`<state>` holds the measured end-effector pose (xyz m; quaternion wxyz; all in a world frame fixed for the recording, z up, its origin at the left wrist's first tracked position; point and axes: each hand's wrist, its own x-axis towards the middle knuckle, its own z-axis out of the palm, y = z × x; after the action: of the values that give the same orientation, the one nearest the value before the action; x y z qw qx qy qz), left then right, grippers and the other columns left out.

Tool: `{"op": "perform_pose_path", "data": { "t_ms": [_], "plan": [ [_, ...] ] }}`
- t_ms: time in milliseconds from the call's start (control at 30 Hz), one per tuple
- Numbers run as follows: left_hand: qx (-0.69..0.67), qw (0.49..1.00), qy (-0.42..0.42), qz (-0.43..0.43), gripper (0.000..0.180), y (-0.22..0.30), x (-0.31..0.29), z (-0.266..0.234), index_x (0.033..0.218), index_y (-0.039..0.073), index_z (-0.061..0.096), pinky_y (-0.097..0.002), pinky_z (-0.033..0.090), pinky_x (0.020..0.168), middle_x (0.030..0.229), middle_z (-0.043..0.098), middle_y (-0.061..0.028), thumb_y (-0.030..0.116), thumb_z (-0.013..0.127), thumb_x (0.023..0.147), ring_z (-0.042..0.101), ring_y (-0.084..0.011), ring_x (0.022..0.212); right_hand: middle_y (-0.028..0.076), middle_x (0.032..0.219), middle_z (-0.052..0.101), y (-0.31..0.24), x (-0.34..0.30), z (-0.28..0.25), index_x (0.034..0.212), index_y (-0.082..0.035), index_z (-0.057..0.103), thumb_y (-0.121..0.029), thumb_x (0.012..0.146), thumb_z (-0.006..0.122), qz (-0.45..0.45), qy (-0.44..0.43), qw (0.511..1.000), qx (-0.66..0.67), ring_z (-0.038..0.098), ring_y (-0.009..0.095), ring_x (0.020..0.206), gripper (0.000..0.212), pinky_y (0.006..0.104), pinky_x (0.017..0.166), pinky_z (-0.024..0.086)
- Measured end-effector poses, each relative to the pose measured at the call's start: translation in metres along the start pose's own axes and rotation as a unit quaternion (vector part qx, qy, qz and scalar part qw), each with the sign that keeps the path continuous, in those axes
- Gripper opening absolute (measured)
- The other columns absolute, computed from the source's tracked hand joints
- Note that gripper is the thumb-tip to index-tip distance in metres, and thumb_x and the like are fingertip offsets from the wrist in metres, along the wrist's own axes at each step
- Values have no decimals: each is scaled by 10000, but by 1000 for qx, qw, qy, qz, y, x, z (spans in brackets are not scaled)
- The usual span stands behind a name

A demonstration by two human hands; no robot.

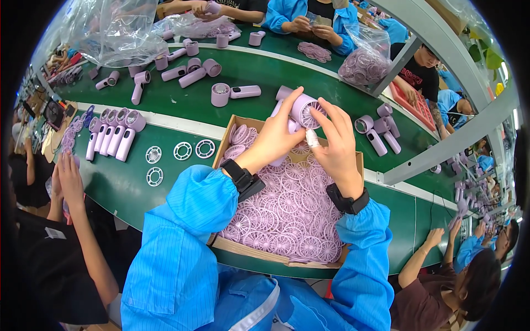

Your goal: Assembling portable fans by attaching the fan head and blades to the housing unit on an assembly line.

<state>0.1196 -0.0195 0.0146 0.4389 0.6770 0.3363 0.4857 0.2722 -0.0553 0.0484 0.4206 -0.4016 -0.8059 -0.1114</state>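
A light purple handheld fan is up above the far side of a cardboard box. My left hand is closed around the fan, with the thumb below and a finger along its head. My right hand has its fingers bent against the round spoked grille on the fan's front; one finger wears a white wrap. Part of the fan's handle is hidden behind my left hand. Beneath both hands, the box holds a heap of loose purple spoked grilles.
Several fans stand in a row at left, beside loose rings. More fans lie on the green belt ahead and at right. A grey metal post slants in at right. Co-workers sit on both sides and opposite.
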Motion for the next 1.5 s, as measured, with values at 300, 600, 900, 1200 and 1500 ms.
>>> {"op": "perform_pose_path", "data": {
  "t_ms": [300, 600, 900, 1200, 1500],
  "plan": [
    [-31, 999, -13, 9, 784, -1, -1, 3, 1445, 173, 241, -338, 528, 662, 992, 611, -180, 16, 622, 778, 653, -236, 778, 114, 1248, 557, 1, 0, -3, 1127, -45, 616, -4, 651, 721, 3, -17, 1000, 5, 510, 321, 1139, 489, 398, 944, 435],
    [-337, 912, -144, -184, 570, 12, -3, -11, 1434, 193, 246, -281, 480, 468, 844, 580, -93, 139, 489, 921, 570, -129, 562, 120, 1274, 525, 26, -1, 6, 1159, -47, 607, -34, 786, 632, 10, -24, 999, 42, 512, 280, 1143, 374, 380, 943, 438],
    [-272, 956, -86, -71, 541, 14, 0, -2, 1423, 198, 267, -262, 472, 468, 778, 571, -76, 224, 512, 941, 543, -132, 522, 72, 1281, 489, 6, -5, 12, 1266, -35, 511, -118, 939, 515, 358, -17, 759, 543, 532, 147, 1101, 337, 273, 897, 467],
    [-151, 982, -100, -58, 594, 13, 0, 5, 1439, 175, 241, -253, 470, 494, 863, 590, -70, 178, 544, 928, 573, -111, 615, 85, 1144, 564, 8, -8, 20, 1344, -56, 410, -233, 964, 495, 388, 29, 768, 509, 565, 158, 1028, 428, 293, 830, 497],
    [-17, 999, 45, 0, 527, -29, 3, 7, 1375, 97, 355, -365, 502, 669, 858, 659, -140, 179, 550, 892, 640, -251, 708, 96, 1038, 611, 49, -35, 26, 1333, -43, 417, -270, 962, 466, 427, -165, 468, 756, 603, 183, 885, 438, 310, 706, 502]
  ]
}}
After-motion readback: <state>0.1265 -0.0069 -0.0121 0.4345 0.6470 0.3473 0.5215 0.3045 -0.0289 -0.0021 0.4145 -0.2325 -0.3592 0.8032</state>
